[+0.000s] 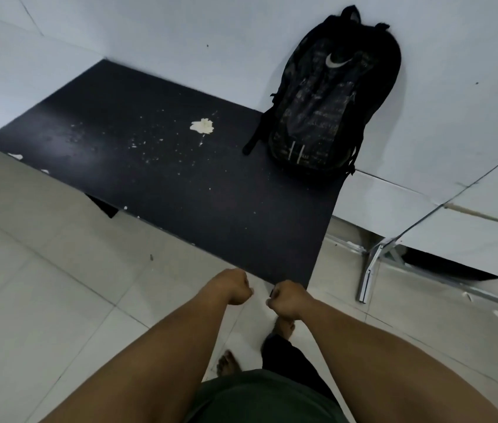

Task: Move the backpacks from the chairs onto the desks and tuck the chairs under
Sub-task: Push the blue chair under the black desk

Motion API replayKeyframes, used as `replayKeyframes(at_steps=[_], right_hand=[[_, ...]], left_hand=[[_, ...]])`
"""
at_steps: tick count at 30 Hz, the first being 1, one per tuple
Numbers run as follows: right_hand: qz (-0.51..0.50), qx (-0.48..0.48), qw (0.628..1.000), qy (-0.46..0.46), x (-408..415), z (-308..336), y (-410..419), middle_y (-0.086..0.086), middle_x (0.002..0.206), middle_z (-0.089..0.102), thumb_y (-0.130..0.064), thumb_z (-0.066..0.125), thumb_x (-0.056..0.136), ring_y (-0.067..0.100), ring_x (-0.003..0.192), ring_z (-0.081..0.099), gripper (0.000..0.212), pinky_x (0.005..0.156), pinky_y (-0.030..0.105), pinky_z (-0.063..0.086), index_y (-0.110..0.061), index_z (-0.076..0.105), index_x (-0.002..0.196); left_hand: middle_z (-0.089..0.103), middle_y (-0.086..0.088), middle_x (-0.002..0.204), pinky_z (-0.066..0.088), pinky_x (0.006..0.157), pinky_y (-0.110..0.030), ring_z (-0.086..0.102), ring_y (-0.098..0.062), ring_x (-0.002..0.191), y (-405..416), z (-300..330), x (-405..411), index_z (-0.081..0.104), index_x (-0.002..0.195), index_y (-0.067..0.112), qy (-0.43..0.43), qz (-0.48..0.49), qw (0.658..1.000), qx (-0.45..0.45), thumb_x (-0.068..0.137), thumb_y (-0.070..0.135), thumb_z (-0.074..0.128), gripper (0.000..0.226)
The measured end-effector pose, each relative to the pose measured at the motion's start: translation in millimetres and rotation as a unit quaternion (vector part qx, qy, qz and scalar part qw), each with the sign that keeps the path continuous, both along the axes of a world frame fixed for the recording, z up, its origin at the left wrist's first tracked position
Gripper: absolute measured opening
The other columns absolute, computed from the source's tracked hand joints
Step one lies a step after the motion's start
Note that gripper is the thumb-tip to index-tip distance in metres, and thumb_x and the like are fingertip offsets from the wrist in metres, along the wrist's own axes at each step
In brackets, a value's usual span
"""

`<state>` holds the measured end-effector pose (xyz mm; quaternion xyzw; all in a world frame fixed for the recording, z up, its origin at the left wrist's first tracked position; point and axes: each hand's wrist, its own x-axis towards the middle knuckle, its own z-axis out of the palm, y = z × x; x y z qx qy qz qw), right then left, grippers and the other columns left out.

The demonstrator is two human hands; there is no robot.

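A black backpack [330,105] with a white swoosh logo stands upright on the far right end of a dark desk [156,166], leaning against the white wall. Both of my hands hover just off the desk's near corner, above the floor. My left hand [233,286] is curled into a fist with nothing visible in it. My right hand [288,302] is also a fist, a hand's width to the right, with a small dark bit showing at its fingers. No chair is visible; a dark shape [104,206] pokes out from under the desk's left side.
The desktop has a pale chipped patch [202,126] and white specks. A white panel on a metal frame [369,270] stands low to the right of the desk. Pale floor tiles [43,285] lie to the left. My bare feet [228,363] are below my hands.
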<state>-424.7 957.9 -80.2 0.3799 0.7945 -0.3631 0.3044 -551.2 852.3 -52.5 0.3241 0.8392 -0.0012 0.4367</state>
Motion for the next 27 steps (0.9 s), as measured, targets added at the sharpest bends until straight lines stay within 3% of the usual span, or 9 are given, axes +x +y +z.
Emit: replayKeyframes(at_steps=[2,5,9,15,22,27], right_hand=[[0.002,0.002,1.000,0.005,6,0,-12,0.007,0.103,0.064,-0.035,0.060,0.092,0.026,0.104,0.064,0.024,0.076,0.026,0.047,-0.012,0.065,0.101],[0.000,0.016,1.000,0.014,17,1,-24,0.009,0.116,0.068,-0.036,0.060,0.093,0.026,0.108,0.063,0.031,0.083,0.028,0.048,-0.009,0.067,0.106],[0.007,0.032,0.999,0.006,30,5,-34,0.011,0.126,0.064,-0.039,0.057,0.096,0.027,0.115,0.060,0.045,0.084,0.028,0.044,-0.006,0.061,0.126],[0.035,0.047,0.998,0.023,61,11,-49,0.011,0.115,0.068,-0.036,0.060,0.096,0.026,0.105,0.064,0.038,0.082,0.030,0.049,-0.006,0.064,0.120],[0.092,0.044,0.995,0.022,116,14,-67,0.011,0.122,0.066,-0.037,0.059,0.097,0.027,0.112,0.062,0.039,0.094,0.035,0.052,-0.007,0.064,0.121],[0.122,0.028,0.992,0.004,162,7,-87,0.011,0.121,0.066,-0.036,0.058,0.097,0.026,0.111,0.061,0.038,0.091,0.033,0.051,-0.006,0.064,0.119]], left_hand=[[0.058,-0.011,0.133,0.047,0.100,-0.038,0.056,-0.027,0.118,-11,-1,8,0.056,0.131,0.011,-0.002,-0.006,1.000,-0.005,0.098,0.037,0.053,0.042],[0.058,-0.010,0.133,0.048,0.100,-0.037,0.056,-0.027,0.117,-26,-3,22,0.056,0.131,0.012,-0.003,-0.009,1.000,-0.009,0.098,0.038,0.053,0.042],[0.058,-0.009,0.133,0.048,0.099,-0.037,0.056,-0.027,0.117,-41,-7,38,0.056,0.131,0.012,0.004,-0.001,1.000,-0.007,0.098,0.038,0.053,0.042],[0.057,-0.009,0.134,0.047,0.100,-0.035,0.056,-0.026,0.118,-60,-5,75,0.056,0.133,0.012,0.010,0.028,1.000,-0.005,0.098,0.037,0.052,0.043],[0.057,-0.010,0.135,0.046,0.100,-0.034,0.055,-0.026,0.120,-90,-8,146,0.055,0.134,0.010,-0.002,0.071,0.997,-0.005,0.099,0.037,0.050,0.044],[0.057,-0.009,0.134,0.046,0.098,-0.034,0.054,-0.025,0.119,-117,-23,205,0.058,0.129,0.010,-0.024,0.076,0.997,-0.019,0.097,0.039,0.051,0.044]])
